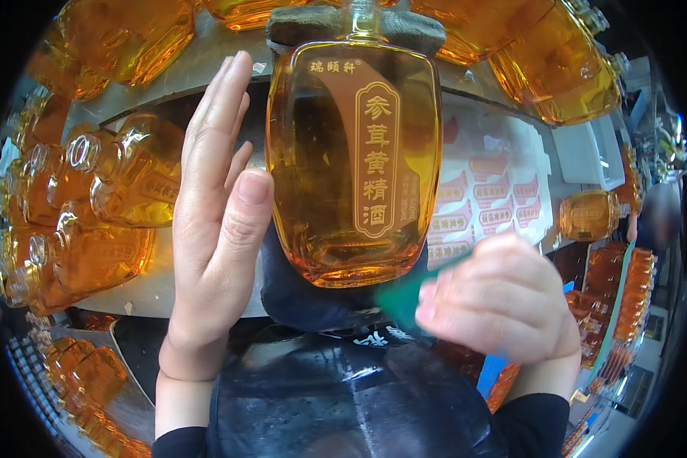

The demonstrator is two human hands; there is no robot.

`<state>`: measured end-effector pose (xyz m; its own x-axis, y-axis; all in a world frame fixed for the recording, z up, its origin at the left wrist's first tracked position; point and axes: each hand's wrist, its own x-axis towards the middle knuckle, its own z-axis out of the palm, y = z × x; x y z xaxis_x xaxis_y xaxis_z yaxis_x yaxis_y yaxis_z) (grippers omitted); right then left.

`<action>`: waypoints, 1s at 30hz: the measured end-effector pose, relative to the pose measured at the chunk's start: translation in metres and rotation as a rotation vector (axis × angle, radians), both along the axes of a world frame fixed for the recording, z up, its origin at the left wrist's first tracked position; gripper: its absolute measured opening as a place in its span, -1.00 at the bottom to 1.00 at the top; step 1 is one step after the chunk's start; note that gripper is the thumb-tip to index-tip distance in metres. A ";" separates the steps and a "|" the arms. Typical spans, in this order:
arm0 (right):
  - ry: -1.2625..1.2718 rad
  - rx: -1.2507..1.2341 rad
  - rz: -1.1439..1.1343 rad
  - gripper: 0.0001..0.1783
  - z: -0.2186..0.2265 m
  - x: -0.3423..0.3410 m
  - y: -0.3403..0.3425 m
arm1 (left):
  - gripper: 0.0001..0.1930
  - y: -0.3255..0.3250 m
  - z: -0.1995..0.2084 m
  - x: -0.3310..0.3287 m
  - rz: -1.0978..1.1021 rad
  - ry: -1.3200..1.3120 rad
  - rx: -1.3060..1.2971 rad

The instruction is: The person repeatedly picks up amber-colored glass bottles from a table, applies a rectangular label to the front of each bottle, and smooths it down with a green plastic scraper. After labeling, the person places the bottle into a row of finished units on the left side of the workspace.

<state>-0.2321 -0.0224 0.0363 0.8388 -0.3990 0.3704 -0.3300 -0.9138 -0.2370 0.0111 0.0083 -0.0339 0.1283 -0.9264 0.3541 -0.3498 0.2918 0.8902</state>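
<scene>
The bottle [353,156] stood upright between the hands, left hand [214,221] spread flat beside it, nearer; right hand [500,298] pinched a green scraper [404,294].

Left hand [214,221] flat, fingers [221,107] extended upward; right hand [496,301] curled, blurred.

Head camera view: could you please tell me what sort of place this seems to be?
Probably a bottle-labelling bench in a bottling workshop: many amber bottles lie around, a label sheet sits nearby, and one labelled bottle rests on a dark pad.
</scene>
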 end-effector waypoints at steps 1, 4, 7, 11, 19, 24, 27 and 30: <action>0.131 -0.081 -0.003 -0.76 0.006 0.002 0.003 | -0.28 0.001 0.001 -0.001 0.015 0.022 0.006; -0.085 -0.208 -0.029 -0.75 0.011 0.048 -0.055 | -0.29 0.003 0.010 -0.002 0.020 0.051 0.021; -0.401 -0.230 0.066 -0.74 0.008 0.079 -0.109 | -0.31 0.005 0.011 -0.001 0.033 0.054 0.003; -0.460 -0.345 0.210 -0.77 -0.011 0.074 -0.079 | -0.35 0.016 0.005 0.008 0.098 0.122 -0.009; -0.394 -0.231 0.068 -0.70 0.001 0.050 -0.066 | -0.53 -0.035 0.027 0.018 -0.026 -0.176 -0.216; -0.151 0.183 0.347 -0.77 -0.007 0.016 0.018 | -0.71 -0.078 0.062 0.003 0.110 -0.987 -0.507; -0.324 0.204 0.055 -0.74 -0.003 -0.020 0.019 | -0.73 -0.097 0.066 -0.014 0.266 -1.091 -0.342; -0.527 0.172 -0.011 -0.69 -0.024 -0.092 -0.011 | -0.75 -0.051 0.101 -0.023 0.169 -0.721 -0.303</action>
